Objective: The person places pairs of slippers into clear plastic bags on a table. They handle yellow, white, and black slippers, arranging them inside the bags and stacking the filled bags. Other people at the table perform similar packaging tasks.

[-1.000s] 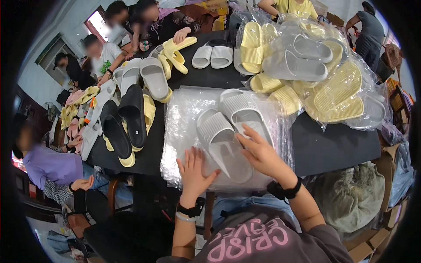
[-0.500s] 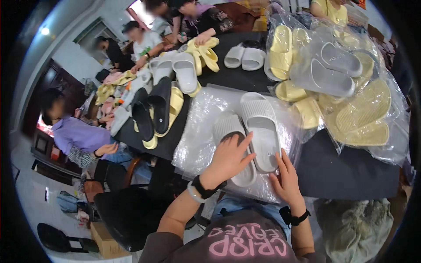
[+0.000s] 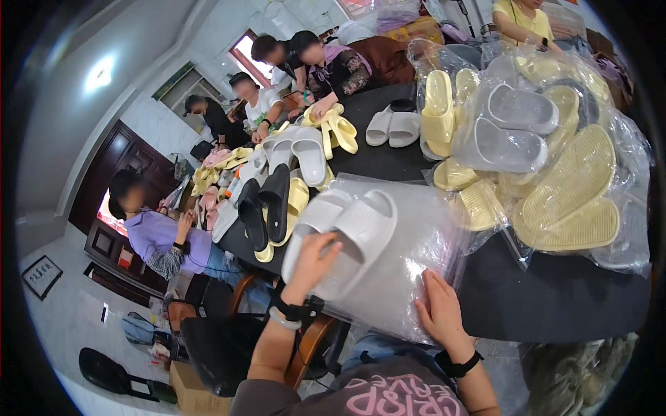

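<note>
Black table spread beneath the work, its edge bending across the view. On its near side, the left hand had its fingers close together and bent over the opening of a gray slipper; whether they pinched it could not be told. Gray slippers lay as an overlapping pair under and just beyond those fingertips, over the left part of a stack of clear plastic bags. The right hand rested on the stack's near right corner, fingers extended, thumb apart, clear of the slippers. Just left of the pair stood black slippers on yellow ones; a heap of bagged slippers crowded the stack's right side. Farther off were another gray pair and a person in purple beside the table.
</note>
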Available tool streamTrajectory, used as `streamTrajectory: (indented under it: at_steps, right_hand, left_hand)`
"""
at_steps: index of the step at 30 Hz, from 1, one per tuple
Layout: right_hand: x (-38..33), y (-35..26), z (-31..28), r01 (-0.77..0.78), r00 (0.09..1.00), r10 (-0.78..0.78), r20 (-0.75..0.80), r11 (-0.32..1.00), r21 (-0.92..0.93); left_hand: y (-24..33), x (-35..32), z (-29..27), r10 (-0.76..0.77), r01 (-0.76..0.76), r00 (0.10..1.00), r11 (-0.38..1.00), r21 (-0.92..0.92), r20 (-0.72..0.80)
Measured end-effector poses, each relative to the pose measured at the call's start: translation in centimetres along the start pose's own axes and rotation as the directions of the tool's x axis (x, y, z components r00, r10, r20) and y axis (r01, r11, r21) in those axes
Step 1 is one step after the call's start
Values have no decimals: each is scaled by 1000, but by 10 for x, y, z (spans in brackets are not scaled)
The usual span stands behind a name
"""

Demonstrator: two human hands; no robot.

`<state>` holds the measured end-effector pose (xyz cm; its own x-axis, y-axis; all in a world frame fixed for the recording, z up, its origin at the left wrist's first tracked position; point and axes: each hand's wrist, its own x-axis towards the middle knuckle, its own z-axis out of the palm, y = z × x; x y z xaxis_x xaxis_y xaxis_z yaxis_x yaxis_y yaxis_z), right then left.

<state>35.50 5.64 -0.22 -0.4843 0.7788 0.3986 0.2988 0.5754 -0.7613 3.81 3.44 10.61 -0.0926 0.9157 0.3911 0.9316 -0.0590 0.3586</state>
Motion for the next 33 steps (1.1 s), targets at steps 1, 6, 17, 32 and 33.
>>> streamTrajectory:
  at_steps: [1,6,17,32,33]
  right_hand:
    - [0,0,-1,16,1000,-16,-1,1000,-18]
    - [1,1,-1,66,998,-68,-13,995,-74]
    - [3,-8,-2,-10,1000,9,-11,995,-98]
    - [8,-21,8,-87,996,87,-9,987,-133]
    - [10,-23,7,-102,995,100,-19,986,-133]
  left_hand:
    - [-3,3,-10,-32,33,999,999,37,-39]
    - [-66,17,-54,-232,231,966,973,-20,-112]
    - [-221,86,-223,-370,396,788,917,-56,-492]
    - [-368,140,-251,-523,456,808,846,-275,-271]
    - [-375,150,-240,-500,432,815,862,-266,-293]
